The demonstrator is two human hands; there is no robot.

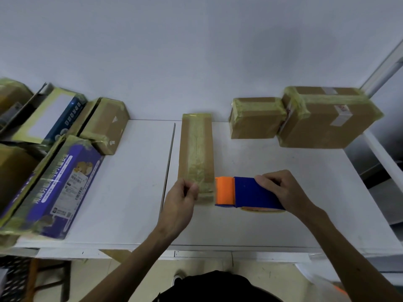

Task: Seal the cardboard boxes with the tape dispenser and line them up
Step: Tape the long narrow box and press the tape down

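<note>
Right hand (281, 188) grips blue-orange tape dispenser (246, 192) beside long box (196, 149); left hand (183, 195) pinches tape at its near end.

Pale wall (174, 40), white table (261, 232)

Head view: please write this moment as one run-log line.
stage: taping long box | left hand: holds its near end | right hand: grips tape dispenser beside it

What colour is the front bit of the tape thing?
Orange, on a blue tape dispenser; the head view shows it.
</note>
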